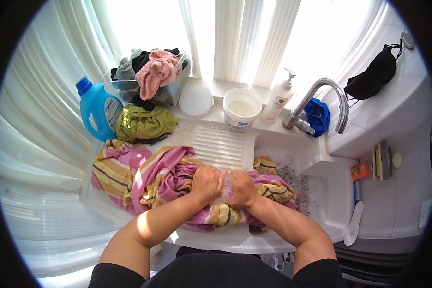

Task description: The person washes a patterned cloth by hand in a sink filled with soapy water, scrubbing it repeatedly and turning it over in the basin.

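Observation:
A wet striped cloth [149, 175] in pink, yellow and white lies bunched across the white laundry sink [333, 201]. Its left part rests on the washboard side; its right end hangs into the sudsy basin. My left hand [207, 184] is closed round a fold of the cloth near the middle. Close beside it, my right hand [241, 188] is closed on the same cloth, with white foam between the two fists. The ribbed washboard [218, 146] shows just beyond my hands, partly covered by the cloth. Most fingertips are hidden.
Behind the washboard stand a blue detergent bottle [98, 109], green cloth [145, 124], a clear bin [177, 89] of clothes, a round white lid [196, 101], a white tub [242, 109] and a pump bottle [277, 100]. The chrome faucet [317, 91] arches at right. A white-handled brush [354, 223] lies on the right edge.

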A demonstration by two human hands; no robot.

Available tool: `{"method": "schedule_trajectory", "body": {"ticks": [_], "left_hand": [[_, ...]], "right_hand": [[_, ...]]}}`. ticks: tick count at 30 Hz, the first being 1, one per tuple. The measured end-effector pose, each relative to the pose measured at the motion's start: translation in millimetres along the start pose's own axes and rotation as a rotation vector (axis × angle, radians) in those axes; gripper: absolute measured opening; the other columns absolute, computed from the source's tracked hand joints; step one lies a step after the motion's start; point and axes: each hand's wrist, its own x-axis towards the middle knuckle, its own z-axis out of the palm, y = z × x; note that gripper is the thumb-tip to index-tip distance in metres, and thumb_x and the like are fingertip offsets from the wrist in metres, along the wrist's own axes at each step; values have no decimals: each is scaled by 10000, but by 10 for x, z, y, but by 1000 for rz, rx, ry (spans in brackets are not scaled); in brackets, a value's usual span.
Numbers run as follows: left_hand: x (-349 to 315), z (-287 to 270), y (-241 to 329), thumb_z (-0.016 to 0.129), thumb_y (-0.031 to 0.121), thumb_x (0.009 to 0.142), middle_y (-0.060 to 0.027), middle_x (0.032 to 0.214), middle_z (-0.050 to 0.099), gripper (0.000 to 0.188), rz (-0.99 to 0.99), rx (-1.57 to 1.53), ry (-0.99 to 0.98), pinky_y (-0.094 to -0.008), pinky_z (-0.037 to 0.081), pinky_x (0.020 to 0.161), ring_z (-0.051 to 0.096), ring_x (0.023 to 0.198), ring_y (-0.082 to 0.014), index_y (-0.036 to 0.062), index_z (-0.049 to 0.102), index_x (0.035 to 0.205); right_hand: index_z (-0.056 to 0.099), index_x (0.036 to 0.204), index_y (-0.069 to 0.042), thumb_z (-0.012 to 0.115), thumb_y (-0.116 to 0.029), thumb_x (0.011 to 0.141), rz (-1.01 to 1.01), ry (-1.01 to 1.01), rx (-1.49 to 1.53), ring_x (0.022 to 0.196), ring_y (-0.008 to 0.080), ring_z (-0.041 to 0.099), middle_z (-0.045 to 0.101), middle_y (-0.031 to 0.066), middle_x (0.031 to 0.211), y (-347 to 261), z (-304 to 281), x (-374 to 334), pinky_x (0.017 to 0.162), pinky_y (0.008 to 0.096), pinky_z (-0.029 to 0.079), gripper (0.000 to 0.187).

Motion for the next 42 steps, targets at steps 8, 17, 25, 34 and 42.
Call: {"method": "schedule_trajectory", "body": {"ticks": [8, 17, 25, 34, 42], "left_hand": [[78, 3, -14, 572, 192, 887, -161, 601, 595, 339, 11, -2, -5, -465, 453, 621, 591, 628, -350, 47, 611, 583], [25, 100, -91, 587, 164, 867, -154, 566, 576, 245, 128, 129, 2, -449, 473, 524, 591, 560, -344, 48, 603, 652], [88, 41, -132, 567, 323, 914, -172, 923, 649, 345, -32, -19, -188, -456, 505, 723, 626, 806, -387, -9, 596, 1006], [146, -698, -99, 756, 723, 571, -219, 1379, 483, 1247, -31, 156, -743, -583, 174, 1141, 433, 1312, -363, 7, 289, 1479], [493, -676, 89, 816, 486, 531, -170, 1080, 654, 930, 70, 268, -890, -618, 188, 1119, 581, 1142, -334, 27, 495, 1274]], "right_hand": [[595, 891, 28, 679, -331, 675, 22, -18, 82, 820, 385, 593, 612, 208, 840, 40, -9, 52, 786, 456, 477, 427], [614, 874, 20, 628, -311, 701, 66, -16, 111, 841, 400, 604, 636, 226, 855, 30, 31, 31, 794, 470, 482, 374], [620, 1105, -44, 637, -461, 740, 257, -144, 151, 1028, 387, 593, 657, 191, 1054, 62, -103, 61, 924, 526, 433, 554], [627, 990, -60, 776, -551, 665, 523, -266, 16, 927, 389, 627, 664, 181, 952, 223, -860, -1087, 794, 465, 482, 607], [659, 1029, 20, 759, -263, 816, 912, 363, 752, 803, 178, 674, 703, 98, 902, 42, -1738, -2188, 726, 323, 526, 368]]}}
